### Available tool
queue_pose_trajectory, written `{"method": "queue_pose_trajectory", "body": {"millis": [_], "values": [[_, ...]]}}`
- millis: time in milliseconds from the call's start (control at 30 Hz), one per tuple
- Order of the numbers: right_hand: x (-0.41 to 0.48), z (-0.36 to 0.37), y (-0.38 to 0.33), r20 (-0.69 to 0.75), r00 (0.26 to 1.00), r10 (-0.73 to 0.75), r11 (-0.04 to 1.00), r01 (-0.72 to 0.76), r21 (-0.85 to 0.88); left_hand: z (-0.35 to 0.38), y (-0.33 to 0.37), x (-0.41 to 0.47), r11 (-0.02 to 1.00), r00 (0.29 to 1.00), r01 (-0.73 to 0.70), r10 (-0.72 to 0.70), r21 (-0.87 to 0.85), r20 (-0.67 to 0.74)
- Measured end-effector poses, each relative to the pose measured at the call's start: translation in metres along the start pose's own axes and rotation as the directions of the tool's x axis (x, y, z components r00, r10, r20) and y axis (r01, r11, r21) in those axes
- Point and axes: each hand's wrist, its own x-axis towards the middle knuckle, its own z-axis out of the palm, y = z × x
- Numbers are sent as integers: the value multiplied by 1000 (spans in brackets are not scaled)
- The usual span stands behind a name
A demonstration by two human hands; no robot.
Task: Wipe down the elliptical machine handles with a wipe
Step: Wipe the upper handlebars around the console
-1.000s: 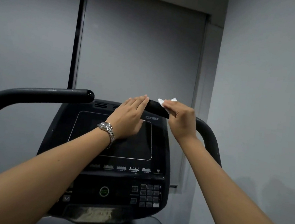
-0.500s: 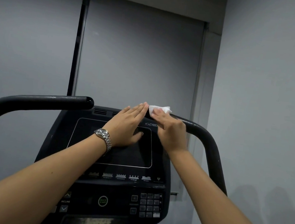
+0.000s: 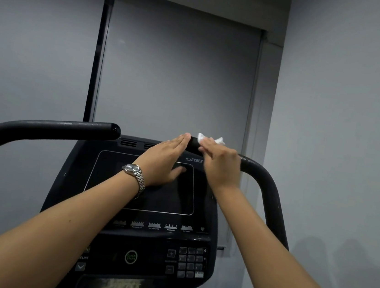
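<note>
Two black curved handles rise on either side of the console. My right hand [image 3: 220,165] presses a crumpled white wipe [image 3: 211,139] onto the inner end of the right handle [image 3: 265,184]; most of the wipe is hidden under my fingers. My left hand [image 3: 164,161], with a silver watch on the wrist, lies flat with fingers together, its fingertips against the tip of that same handle and its palm in front of the console screen. The left handle [image 3: 42,129] is untouched.
The black console [image 3: 138,240] stands between the handles, with a dark screen, a green quick-start button and a keypad at lower right. Grey wall panels are behind the machine, and a grey wall runs close on the right.
My right hand slid the wipe along the right handle's inner end, first toward the tip, then slightly back. My left hand stayed at the handle's tip. The camera tilted a little.
</note>
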Motion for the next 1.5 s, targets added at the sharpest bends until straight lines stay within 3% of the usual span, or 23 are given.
{"method": "queue_pose_trajectory", "body": {"millis": [167,267,433,533,633,800,933,1067,1267,1400,1500], "values": [[-31,0,16,-30,982,-184,983,184,-3,0,-2,1,1000,1000,-5,5,-19,10],[-28,-5,24,-155,984,-90,996,87,-24,0,-5,1,1000,1000,-19,19,-12,2],[-29,0,12,-67,990,-122,992,121,-22,-1,-3,9,998,996,0,5,55,-92],[-34,-27,42,-124,991,-42,998,37,-47,-1,3,20,988,991,-13,34,154,-133],[-30,-29,37,-122,992,29,999,-33,-35,1,12,36,968,996,-30,50,250,-73],[-37,-31,44,-85,996,21,1000,-22,-7,13,24,61,917,998,-68,58,393,37],[-24,-42,51,-130,984,124,992,-119,43,22,21,62,919,993,-94,113,382,-27],[-27,-25,37,-57,996,76,996,-73,46,19,24,60,917,996,-78,90,392,-13],[-27,-39,53,-148,981,123,992,-118,46,18,24,60,919,994,-84,105,384,-35],[-33,-23,41,-80,995,67,997,-65,32,17,25,60,926,992,-97,118,365,-36],[-44,-38,63,-123,991,54,998,-56,-8,18,24,61,933,992,-105,125,345,-34]]}}
